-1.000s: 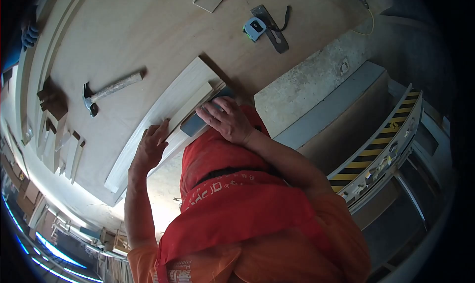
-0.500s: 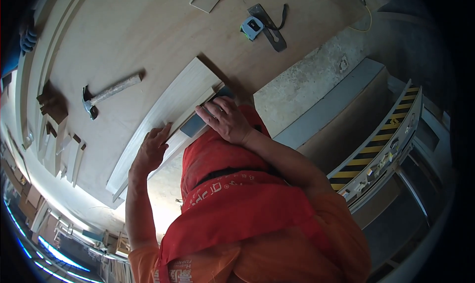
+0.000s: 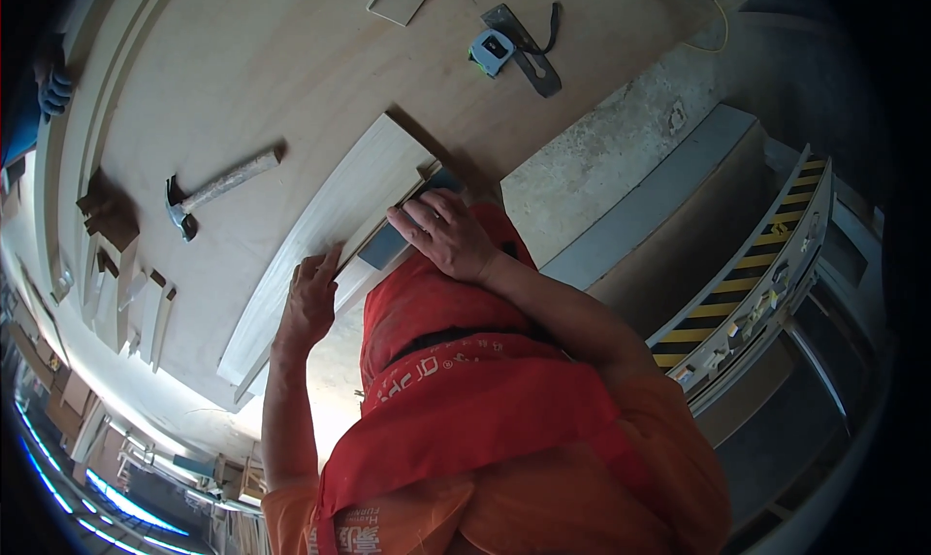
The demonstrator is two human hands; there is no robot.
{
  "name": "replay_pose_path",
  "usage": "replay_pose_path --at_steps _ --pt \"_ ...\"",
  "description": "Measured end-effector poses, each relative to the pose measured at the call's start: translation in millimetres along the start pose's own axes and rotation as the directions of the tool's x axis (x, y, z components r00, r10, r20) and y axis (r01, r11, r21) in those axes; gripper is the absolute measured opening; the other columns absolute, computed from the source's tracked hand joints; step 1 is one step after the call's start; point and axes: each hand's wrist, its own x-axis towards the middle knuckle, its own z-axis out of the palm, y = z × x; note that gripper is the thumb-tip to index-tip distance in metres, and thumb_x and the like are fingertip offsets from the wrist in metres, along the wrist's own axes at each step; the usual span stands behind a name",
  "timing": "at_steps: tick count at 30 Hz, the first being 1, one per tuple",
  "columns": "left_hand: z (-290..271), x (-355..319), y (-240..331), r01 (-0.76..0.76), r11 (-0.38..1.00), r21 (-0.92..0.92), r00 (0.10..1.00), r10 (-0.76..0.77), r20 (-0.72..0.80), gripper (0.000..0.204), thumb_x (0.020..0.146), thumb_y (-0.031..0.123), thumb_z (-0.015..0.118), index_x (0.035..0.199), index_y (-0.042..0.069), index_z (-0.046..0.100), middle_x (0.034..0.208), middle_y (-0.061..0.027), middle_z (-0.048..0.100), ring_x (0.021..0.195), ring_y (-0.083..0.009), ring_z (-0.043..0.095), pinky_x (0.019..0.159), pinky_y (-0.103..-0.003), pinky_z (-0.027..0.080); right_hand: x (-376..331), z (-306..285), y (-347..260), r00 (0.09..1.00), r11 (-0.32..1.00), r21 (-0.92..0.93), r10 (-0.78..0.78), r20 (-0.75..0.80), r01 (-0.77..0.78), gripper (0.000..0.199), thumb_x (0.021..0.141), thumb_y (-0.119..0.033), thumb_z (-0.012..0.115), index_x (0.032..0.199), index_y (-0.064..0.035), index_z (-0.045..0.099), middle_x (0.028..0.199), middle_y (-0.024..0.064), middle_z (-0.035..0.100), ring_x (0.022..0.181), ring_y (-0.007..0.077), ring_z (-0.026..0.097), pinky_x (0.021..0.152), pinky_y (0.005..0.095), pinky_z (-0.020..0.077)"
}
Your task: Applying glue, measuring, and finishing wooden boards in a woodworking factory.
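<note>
A long pale wooden board (image 3: 320, 215) lies slanting along the near edge of the work table. Against its near side is a narrow wooden strip (image 3: 364, 237), which my left hand (image 3: 312, 298) pinches between thumb and fingers. My right hand (image 3: 446, 235) is closed over a flat blue-grey piece (image 3: 385, 248), its fingertips at the strip's edge. That piece shows on both sides of the hand; its middle is hidden. Left of the board rests a claw hammer (image 3: 223, 183) with a worn wooden handle.
A tape measure (image 3: 491, 50) and a flat dark metal plate (image 3: 524, 52) lie farther back. Long wooden lengths (image 3: 73, 157) and short offcuts (image 3: 145, 312) line the left side. Another person's gloved hand (image 3: 55, 91) is far left. A yellow-black striped edge (image 3: 742, 264) stands right.
My left hand has shifted slightly right and up along the board and strip. My right hand stays at the blue-grey piece. The whole view has moved a little.
</note>
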Motion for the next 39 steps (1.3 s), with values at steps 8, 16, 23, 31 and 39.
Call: replay_pose_path --at_steps 8,16,23,31,39 --pt "10 -4 -6 -0.038 0.993 0.109 0.985 0.056 -0.166 0.081 0.083 -0.004 0.078 0.157 0.013 0.051 0.126 -0.0169 0.058 0.116 -0.0386 0.057 0.101 -0.048 0.048 3 1 0 1.000 1.000 0.010 0.011 0.006 -0.011 0.051 0.097 -0.019 0.059 0.147 -0.0086 0.059 0.137 0.0107 0.053 0.125 0.0297 0.050 0.112 0.0486 0.0438" --pt "16 -2 -15 -0.057 0.988 0.140 0.971 0.087 -0.221 0.084 0.079 0.000 0.083 0.156 0.015 0.053 0.120 -0.0142 0.056 0.108 -0.0356 0.054 0.098 -0.047 0.047 4 -3 0 1.000 1.000 0.010 0.005 0.029 -0.005 0.047 0.096 -0.020 0.061 0.142 -0.0080 0.061 0.138 0.0099 0.053 0.125 0.0293 0.050 0.113 0.0484 0.0427" --pt "18 0 -19 -0.034 0.993 0.114 0.972 0.059 -0.226 0.089 0.076 0.002 0.087 0.156 0.023 0.055 0.118 -0.0130 0.056 0.108 -0.0353 0.055 0.099 -0.048 0.046 4 -2 0 0.999 1.000 -0.013 0.010 0.052 -0.010 0.046 0.096 -0.021 0.060 0.141 -0.0086 0.061 0.138 0.0099 0.052 0.125 0.0291 0.050 0.113 0.0485 0.0421" --pt "18 2 -19 -0.051 0.990 0.131 0.970 0.080 -0.229 0.081 0.078 0.001 0.083 0.153 0.016 0.058 0.117 -0.0131 0.058 0.106 -0.0338 0.055 0.097 -0.046 0.048 8 -4 -2 0.998 0.999 -0.035 0.013 0.062 -0.011 0.042 0.098 -0.021 0.057 0.137 -0.0084 0.060 0.143 0.0115 0.051 0.122 0.0291 0.052 0.111 0.0490 0.0437" --pt "26 5 -19 -0.074 0.993 0.092 0.953 0.098 -0.288 0.076 0.079 0.001 0.083 0.150 0.015 0.062 0.116 -0.0121 0.061 0.106 -0.0338 0.058 0.097 -0.046 0.049 13 -6 -4 0.999 0.998 -0.062 0.013 0.053 -0.010 0.038 0.098 -0.021 0.055 0.132 -0.0072 0.059 0.146 0.0132 0.052 0.118 0.0292 0.054 0.107 0.0508 0.0459"
